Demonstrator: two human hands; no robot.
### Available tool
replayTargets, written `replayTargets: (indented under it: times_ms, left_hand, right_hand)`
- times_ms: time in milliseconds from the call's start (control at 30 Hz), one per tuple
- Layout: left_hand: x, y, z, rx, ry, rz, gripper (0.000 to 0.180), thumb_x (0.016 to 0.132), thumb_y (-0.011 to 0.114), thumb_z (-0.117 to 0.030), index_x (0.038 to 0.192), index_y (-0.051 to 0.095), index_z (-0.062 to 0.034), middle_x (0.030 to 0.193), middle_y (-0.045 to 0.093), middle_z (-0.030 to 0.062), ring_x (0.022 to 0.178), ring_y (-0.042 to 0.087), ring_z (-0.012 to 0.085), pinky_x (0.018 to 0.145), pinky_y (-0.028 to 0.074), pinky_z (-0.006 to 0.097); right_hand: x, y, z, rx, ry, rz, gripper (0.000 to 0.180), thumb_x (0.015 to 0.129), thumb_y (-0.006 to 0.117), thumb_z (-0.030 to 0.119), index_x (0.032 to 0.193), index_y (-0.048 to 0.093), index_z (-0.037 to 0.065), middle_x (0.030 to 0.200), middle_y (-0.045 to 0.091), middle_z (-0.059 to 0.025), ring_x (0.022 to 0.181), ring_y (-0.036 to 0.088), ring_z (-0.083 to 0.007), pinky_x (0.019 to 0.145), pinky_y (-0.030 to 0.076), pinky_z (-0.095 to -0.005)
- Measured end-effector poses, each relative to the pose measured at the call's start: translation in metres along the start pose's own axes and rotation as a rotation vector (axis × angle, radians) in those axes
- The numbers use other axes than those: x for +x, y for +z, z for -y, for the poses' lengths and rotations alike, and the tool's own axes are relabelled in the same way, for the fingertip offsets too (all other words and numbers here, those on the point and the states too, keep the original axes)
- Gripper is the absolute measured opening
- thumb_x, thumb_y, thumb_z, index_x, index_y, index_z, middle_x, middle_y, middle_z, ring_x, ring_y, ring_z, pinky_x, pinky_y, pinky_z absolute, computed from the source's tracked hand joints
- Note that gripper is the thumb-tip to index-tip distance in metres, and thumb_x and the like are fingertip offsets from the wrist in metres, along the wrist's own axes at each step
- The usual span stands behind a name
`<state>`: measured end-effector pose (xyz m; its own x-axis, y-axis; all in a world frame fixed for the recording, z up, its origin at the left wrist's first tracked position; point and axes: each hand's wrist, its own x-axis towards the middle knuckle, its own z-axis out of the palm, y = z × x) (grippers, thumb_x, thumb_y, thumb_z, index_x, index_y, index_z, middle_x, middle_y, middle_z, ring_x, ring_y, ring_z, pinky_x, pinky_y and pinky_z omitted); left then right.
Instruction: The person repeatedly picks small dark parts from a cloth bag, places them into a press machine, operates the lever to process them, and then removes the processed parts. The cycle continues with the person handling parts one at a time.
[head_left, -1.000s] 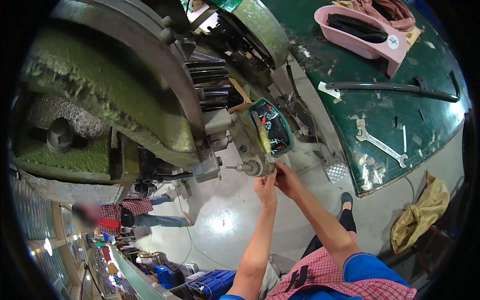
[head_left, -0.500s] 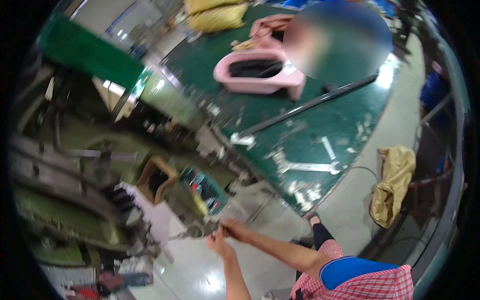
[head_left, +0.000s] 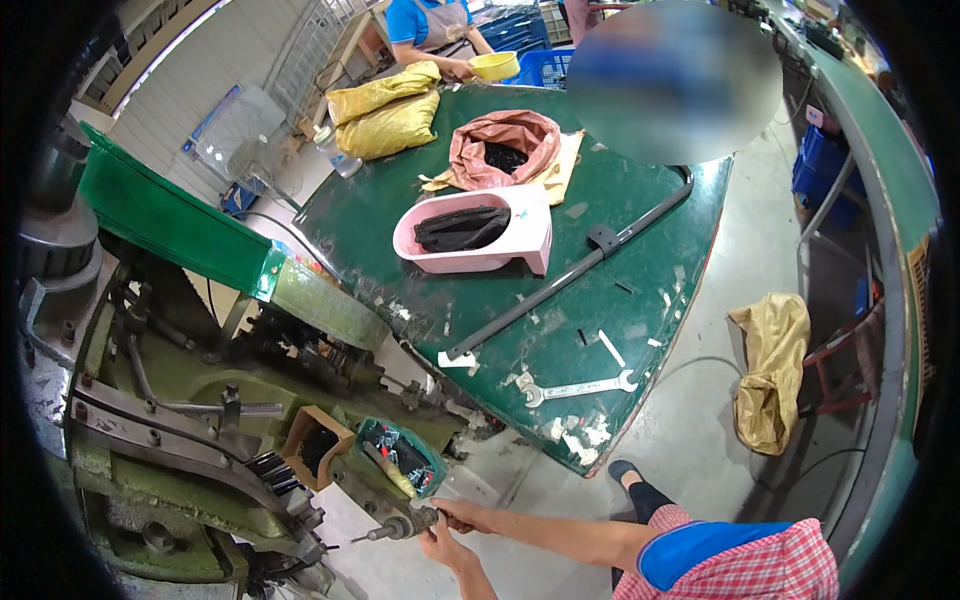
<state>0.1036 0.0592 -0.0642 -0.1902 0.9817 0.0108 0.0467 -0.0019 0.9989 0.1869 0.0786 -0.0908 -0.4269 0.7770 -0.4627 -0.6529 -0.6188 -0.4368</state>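
My left hand (head_left: 442, 545) and my right hand (head_left: 458, 516) are close together at the bottom middle, fingers closed and bent inward. Both touch the right end of a grey, stepped metal cylinder (head_left: 400, 526), from which a thin rod points left. Whatever small thing lies between my fingers is hidden. Just above my hands, a green plastic tray (head_left: 432, 462) carries black and red small parts. Beside it stands an open cardboard box (head_left: 303, 440) with dark pieces inside. A white sheet (head_left: 345, 505) lies below the box.
An oily green machine (head_left: 150, 480) fills the left side. The green table (head_left: 560, 300) bears a wrench (head_left: 580, 388), a bent black tube (head_left: 560, 285), a pink plastic tub (head_left: 405, 240) and sacks (head_left: 400, 120). A co-worker (head_left: 430, 25) holds a yellow bowl (head_left: 495, 66). A yellow sack (head_left: 770, 370) lies on the floor.
The view has tipped upward, so table and machine sit lower in it and a co-worker shows at the top. My hands stay together at the metal cylinder.
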Motion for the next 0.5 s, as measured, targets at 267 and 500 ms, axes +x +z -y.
replayTargets:
  times_ms: [267, 500]
  left_hand:
    - [-0.012, -0.002, -0.019, -0.090, -0.091, 0.011, 0.015, 0.082, 0.057, -0.010, 0.091, 0.053, 0.0011, 0.081, 0.056, 0.0059, 0.070, 0.051, 0.0126, 0.059, 0.042, 0.027]
    - [-0.011, 0.016, -0.005, -0.119, -0.017, -0.121, 0.004, 0.082, 0.061, -0.007, 0.083, 0.057, -0.0050, 0.078, 0.056, -0.0005, 0.072, 0.049, 0.0080, 0.063, 0.040, 0.023]
  right_hand:
    - [0.007, 0.007, -0.008, -0.046, 0.050, -0.038, 0.046, 0.090, 0.042, 0.052, 0.064, 0.049, 0.014, 0.052, 0.033, 0.0048, 0.043, 0.023, -0.0077, 0.041, 0.019, -0.0255]
    - [0.011, -0.009, -0.010, -0.007, -0.024, -0.062, 0.042, 0.088, 0.046, 0.052, 0.065, 0.052, 0.017, 0.054, 0.041, 0.0057, 0.043, 0.029, -0.0066, 0.041, 0.019, -0.0237]
